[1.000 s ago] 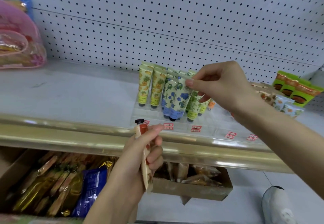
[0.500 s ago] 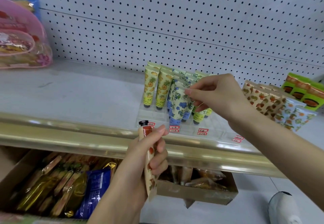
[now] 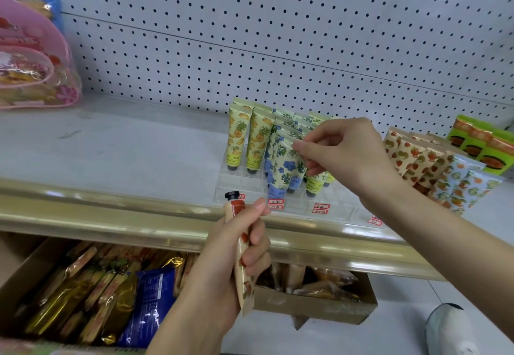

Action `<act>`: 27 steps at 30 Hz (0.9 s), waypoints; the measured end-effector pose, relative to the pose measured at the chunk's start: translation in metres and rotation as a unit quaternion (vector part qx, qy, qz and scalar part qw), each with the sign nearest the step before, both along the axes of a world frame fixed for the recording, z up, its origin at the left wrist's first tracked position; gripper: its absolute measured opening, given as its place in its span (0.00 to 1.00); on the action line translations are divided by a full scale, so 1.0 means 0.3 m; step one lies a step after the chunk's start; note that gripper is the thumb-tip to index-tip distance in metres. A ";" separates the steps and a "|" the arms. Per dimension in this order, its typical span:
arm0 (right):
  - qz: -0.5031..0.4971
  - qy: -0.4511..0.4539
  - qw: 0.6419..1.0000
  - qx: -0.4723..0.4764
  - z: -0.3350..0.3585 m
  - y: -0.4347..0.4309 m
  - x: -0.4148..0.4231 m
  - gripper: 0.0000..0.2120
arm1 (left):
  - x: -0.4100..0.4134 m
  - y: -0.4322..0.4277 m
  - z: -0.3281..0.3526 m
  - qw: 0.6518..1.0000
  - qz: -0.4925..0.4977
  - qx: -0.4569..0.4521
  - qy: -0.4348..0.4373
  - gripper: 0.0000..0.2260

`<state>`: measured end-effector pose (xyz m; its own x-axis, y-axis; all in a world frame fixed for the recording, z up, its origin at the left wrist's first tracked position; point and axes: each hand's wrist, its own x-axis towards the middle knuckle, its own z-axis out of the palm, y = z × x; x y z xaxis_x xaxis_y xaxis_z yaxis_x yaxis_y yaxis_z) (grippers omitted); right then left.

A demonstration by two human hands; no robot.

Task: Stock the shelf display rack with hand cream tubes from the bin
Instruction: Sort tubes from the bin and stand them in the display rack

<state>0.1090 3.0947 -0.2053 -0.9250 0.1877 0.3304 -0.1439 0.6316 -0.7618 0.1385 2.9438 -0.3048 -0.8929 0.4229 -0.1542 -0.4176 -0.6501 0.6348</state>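
Your right hand (image 3: 343, 154) pinches the blue-flowered white tube (image 3: 283, 169) by its crimp, seemingly seating it in the clear plastic rack (image 3: 240, 185); next, slot in the red-patterned beige tube (image 3: 245, 290) your left hand (image 3: 222, 257) grips.

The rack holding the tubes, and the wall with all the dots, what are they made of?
The rack looks like clear, glossy hard plastic: the shelf shows through it and its edges glint. The wall looks like white painted metal, matte, punched with even rows of holes, though it could be another board.
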 end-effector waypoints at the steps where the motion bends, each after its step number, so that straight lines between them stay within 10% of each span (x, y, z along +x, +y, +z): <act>1: 0.001 0.000 1.000 -0.002 -0.001 0.000 0.000 0.06 | 0.007 -0.003 0.003 1.000 -0.006 0.009 0.004 0.20; 20: 0.009 0.011 0.999 -0.041 0.010 0.012 0.135 0.03 | 0.055 0.023 0.038 0.996 0.082 -0.039 0.026 0.18; 27: 0.095 -0.228 0.959 -0.140 -0.142 0.031 0.331 0.10 | 0.027 0.120 0.033 0.984 0.139 -0.093 0.065 0.23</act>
